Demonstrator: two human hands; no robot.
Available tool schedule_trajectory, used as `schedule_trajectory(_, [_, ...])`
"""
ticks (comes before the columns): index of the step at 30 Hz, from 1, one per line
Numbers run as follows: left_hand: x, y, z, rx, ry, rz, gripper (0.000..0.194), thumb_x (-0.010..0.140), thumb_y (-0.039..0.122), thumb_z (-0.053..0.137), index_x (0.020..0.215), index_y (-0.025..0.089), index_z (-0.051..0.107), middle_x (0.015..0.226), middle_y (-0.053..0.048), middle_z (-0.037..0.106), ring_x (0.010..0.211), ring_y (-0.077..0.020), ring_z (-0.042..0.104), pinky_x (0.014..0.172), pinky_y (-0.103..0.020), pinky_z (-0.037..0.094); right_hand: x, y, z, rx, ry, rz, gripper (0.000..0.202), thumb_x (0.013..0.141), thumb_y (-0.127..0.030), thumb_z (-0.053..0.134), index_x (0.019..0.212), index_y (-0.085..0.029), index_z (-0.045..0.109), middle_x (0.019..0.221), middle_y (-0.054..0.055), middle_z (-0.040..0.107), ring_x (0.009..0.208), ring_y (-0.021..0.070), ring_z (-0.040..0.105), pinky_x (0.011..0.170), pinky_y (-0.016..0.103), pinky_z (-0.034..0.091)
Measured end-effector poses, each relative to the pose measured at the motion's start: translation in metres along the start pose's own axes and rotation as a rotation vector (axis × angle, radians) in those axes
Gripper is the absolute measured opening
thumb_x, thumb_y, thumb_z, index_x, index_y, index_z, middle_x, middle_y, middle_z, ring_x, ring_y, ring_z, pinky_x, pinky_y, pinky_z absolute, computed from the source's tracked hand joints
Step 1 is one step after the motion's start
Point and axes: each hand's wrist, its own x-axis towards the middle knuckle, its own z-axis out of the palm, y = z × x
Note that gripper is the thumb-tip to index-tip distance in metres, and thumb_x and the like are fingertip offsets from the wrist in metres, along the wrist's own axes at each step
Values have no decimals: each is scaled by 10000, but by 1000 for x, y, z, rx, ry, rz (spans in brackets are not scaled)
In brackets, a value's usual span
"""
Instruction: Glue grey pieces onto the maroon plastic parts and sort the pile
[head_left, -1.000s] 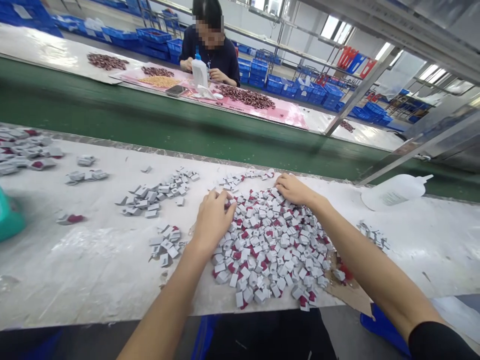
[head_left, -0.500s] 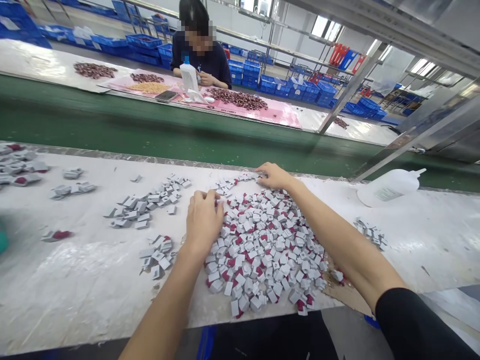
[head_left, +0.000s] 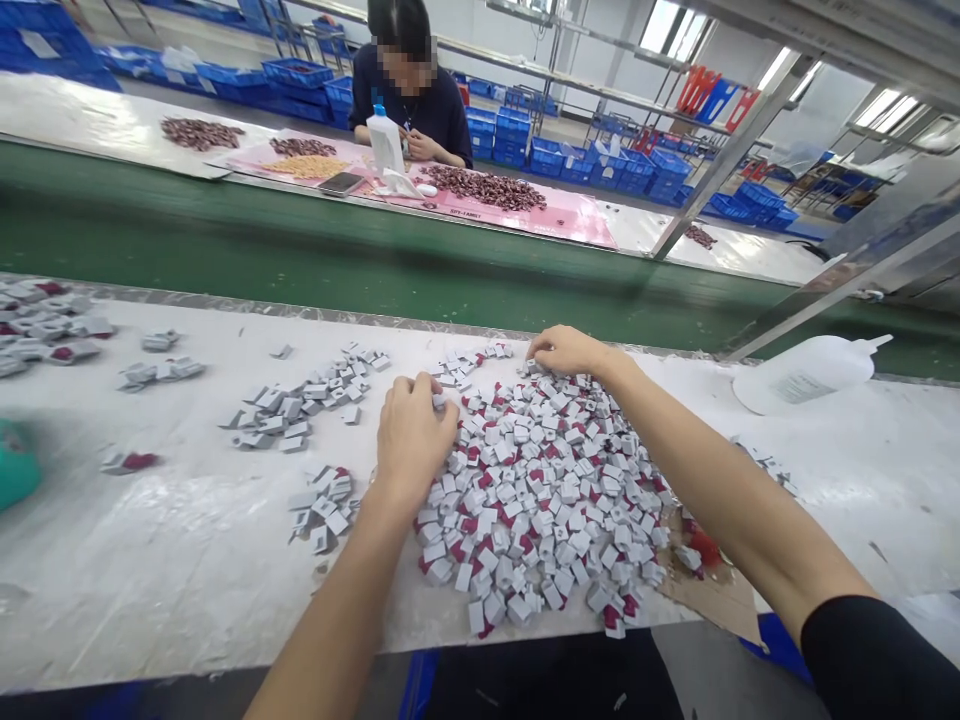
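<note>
A large heap of small grey plastic blocks (head_left: 525, 490), many with dark red parts, lies on the white worktable in front of me. At the heap's upper left edge is my left hand (head_left: 416, 430), its fingers curled and closed on a small grey block (head_left: 439, 401) that shows between thumb and forefinger. My right hand (head_left: 568, 350) reaches over the far edge of the heap, fingers bent down and pinched. Small grey pieces lie under its fingertips; whether one is gripped is hidden. A short row of grey pieces (head_left: 465, 366) runs between the hands.
Smaller groups of grey blocks (head_left: 300, 400) lie to the left, near a teal object (head_left: 15, 465). A white squeeze bottle (head_left: 810, 375) lies at right, and cardboard (head_left: 709, 590) sits beside the heap. Across a green strip, another person (head_left: 412, 100) works at a table with brown pieces (head_left: 487, 187).
The view has shifted, moving the scene slightly rightward. My right hand has drawn a little away from the row of pieces, toward the heap's far edge. My left hand stays nearly in place.
</note>
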Motion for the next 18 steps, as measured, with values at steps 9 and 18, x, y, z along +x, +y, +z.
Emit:
schedule_trajectory(9, [-21, 7, 0, -93, -189, 147, 122, 1014, 275, 513, 1085, 243, 607, 1224, -101, 748, 1206, -333, 647, 1069, -491, 535, 25, -27, 33, 27, 77, -87, 325, 914, -167, 714, 1231, -168, 783, 1301, 120, 801, 1144, 256, 740, 1009, 330, 565])
schedule_trajectory(18, [-20, 7, -4, -66, -197, 160, 189, 996, 227, 483, 1062, 246, 660, 1193, -95, 775, 1186, -331, 686, 1072, -510, 531, 22, -33, 38, 29, 122, -138, 407, 976, -153, 646, 1370, -137, 748, 1430, 171, 731, 1305, 292, 688, 1140, 384, 527])
